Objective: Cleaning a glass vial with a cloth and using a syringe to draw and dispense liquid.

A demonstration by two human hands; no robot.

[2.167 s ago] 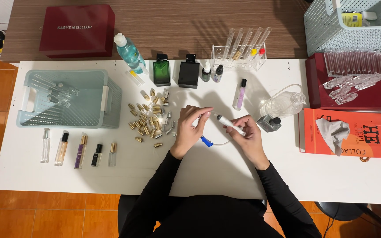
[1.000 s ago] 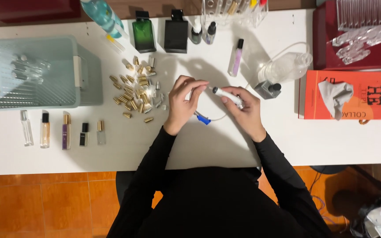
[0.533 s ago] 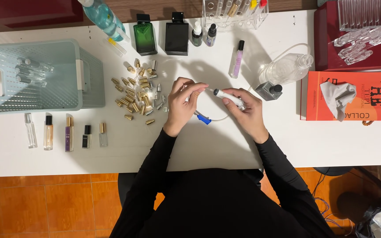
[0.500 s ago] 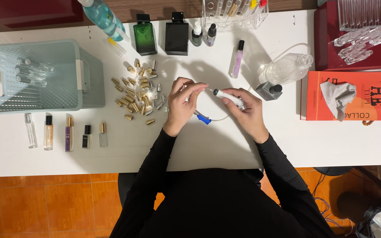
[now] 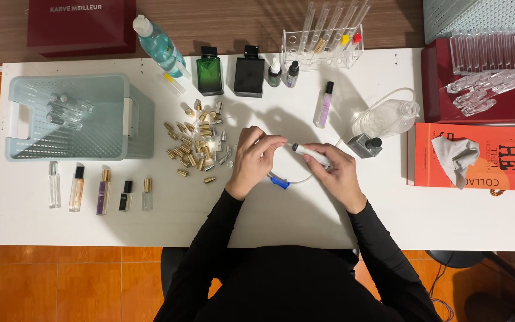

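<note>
The person's right hand (image 5: pixel 338 173) is closed around a small clear vial (image 5: pixel 311 155), which lies tilted across the fingers with its dark open neck pointing toward the left hand (image 5: pixel 254 164). The left hand's grip is pinched: thumb and forefinger meet just beside the vial's neck on something too small to make out. Both hands hover over the middle of the white surface (image 5: pixel 61 226), and the vial sits between them, lifted off it.

Under the hands lies a thin clear tube (image 5: pixel 301 179) with a blue clip (image 5: pixel 280 182) at its near end — the tube curves away toward a squashed clear plastic bottle (image 5: pixel 385 118) on the right. A small grey square bottle with a black cap (image 5: pixel 365 145) stands just beside the right hand.

To the left of the left hand a scatter of gold and silver caps (image 5: pixel 198 146) is spread out. Further left sits a pale green basket (image 5: pixel 132 119) holding a few clear vials, and in front of it a row of five small bottles (image 5: pixel 99 191) lies side by side. At the far edge stand a green square bottle (image 5: pixel 210 76), a black one (image 5: pixel 249 75) and a clear tube rack (image 5: pixel 323 48). An orange paper bag (image 5: pixel 508 173) with a grey cloth (image 5: pixel 453 158) on it lies well apart on the right.
</note>
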